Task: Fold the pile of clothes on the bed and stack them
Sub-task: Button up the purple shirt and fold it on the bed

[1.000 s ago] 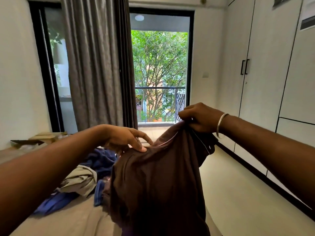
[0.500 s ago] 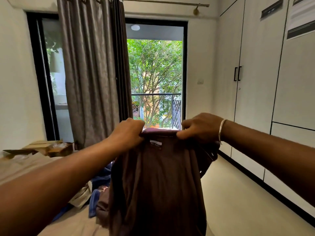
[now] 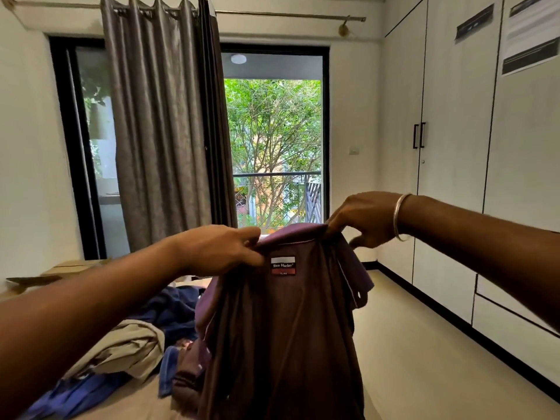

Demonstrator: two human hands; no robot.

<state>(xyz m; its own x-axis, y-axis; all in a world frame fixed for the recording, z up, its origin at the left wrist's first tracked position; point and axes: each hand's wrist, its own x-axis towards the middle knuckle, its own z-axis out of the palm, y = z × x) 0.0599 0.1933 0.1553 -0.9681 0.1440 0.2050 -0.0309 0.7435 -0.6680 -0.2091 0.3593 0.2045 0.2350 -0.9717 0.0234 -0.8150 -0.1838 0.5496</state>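
1. My left hand (image 3: 218, 248) pinches the brown shirt (image 3: 281, 338) at the collar, left of the label (image 3: 283, 265); my right hand (image 3: 365, 219) pinches the collar's right end. Both grips are closed on cloth.
2. The shirt hangs in the air, above the near right part of the bed (image 3: 127, 398); its lower part goes out of view.
3. Risk, I think: the pinches are small, so a hard shake can pull the collar out. Also the hem can drag the pile (image 3: 142, 341) w/ it.
4. Room: the pile takes the left of the bed. Right is open floor (image 3: 424, 344), the wardrobe (image 3: 454, 147) is further right.
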